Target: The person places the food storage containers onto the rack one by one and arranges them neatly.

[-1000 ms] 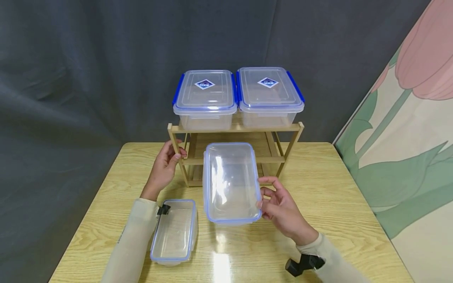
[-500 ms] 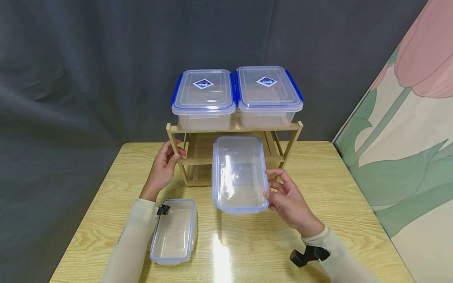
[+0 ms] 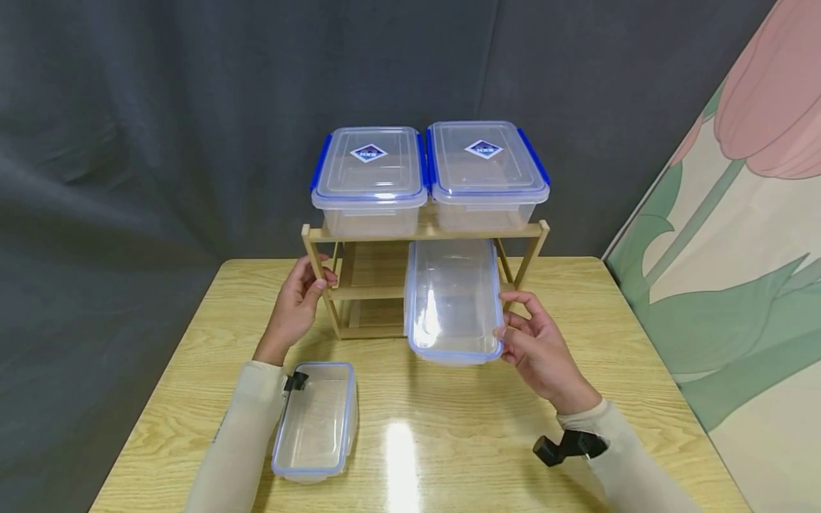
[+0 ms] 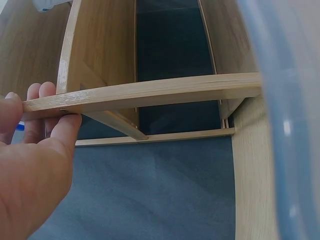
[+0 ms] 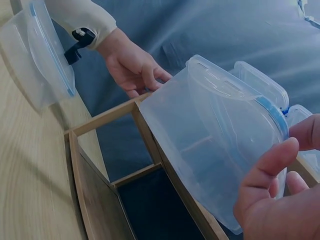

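A clear plastic food container (image 3: 457,306) with a pale blue rim hangs tilted at the front right of a wooden shelf rack (image 3: 368,293). My right hand (image 3: 545,356) pinches its right rim between thumb and fingers; in the right wrist view the container (image 5: 200,135) is seen from the side, off the table. On the rack's left front post, my left hand (image 3: 295,306) grips the wood. The left wrist view has the thumb and fingers of that hand (image 4: 40,155) around the rack's bar (image 4: 150,95). The container's far end reaches under the top shelf.
Two lidded clear boxes, left (image 3: 372,167) and right (image 3: 489,165), with blue clips stand side by side on the rack's top. Another clear container (image 3: 316,420) rests on the table (image 3: 449,442) beside my left forearm. A dark curtain (image 3: 256,107) hangs behind.
My right hand has carried the container to the right and away from me, toward the rack, its far end now under the top shelf. My left hand has stayed on the post.
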`<state>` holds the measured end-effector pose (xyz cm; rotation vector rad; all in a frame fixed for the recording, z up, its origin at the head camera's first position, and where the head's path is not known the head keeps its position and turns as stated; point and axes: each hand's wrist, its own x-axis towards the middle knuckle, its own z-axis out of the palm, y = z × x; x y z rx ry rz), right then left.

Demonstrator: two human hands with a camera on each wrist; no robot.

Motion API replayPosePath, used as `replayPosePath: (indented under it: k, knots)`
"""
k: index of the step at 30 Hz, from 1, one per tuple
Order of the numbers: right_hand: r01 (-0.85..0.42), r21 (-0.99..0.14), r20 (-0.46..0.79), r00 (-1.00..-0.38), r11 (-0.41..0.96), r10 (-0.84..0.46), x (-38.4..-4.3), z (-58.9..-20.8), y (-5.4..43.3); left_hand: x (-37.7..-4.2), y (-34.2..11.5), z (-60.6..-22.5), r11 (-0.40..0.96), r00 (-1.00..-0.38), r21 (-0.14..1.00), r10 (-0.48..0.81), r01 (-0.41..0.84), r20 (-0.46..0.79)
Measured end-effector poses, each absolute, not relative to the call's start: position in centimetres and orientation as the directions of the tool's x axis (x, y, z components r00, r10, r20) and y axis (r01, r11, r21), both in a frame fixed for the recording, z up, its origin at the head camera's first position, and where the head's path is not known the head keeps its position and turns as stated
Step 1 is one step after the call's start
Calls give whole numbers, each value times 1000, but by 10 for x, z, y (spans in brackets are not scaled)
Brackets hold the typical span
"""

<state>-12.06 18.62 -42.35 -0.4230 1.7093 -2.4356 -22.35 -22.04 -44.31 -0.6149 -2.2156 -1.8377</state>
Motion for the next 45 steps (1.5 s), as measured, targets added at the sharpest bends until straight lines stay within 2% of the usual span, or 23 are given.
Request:
replayPosePath:
  k: [9,23,30,37,45]
  knots:
    - [-18,-928,121,-959,-373,-257,-131,-422,196,-223,-221,-444,138,-891,887,184,441,415]
    - [41,-948,30,-976,-316,-215,-146,-410,211,-224,-220,-445,132,-890,886,183,444,418]
    - [7,-944,64,-977,-329,-204,-151,-404,215,-224,-220,-445,126,-893,891,180,437,412]
    - [-26,-959,79,-981,-281,-178,-155,-402,217,-223,-221,-445,137,-892,887,181,440,415]
    - [-46,-948,111,-975,-316,-191,-157,-399,219,-224,-220,-445,132,-888,884,180,449,424]
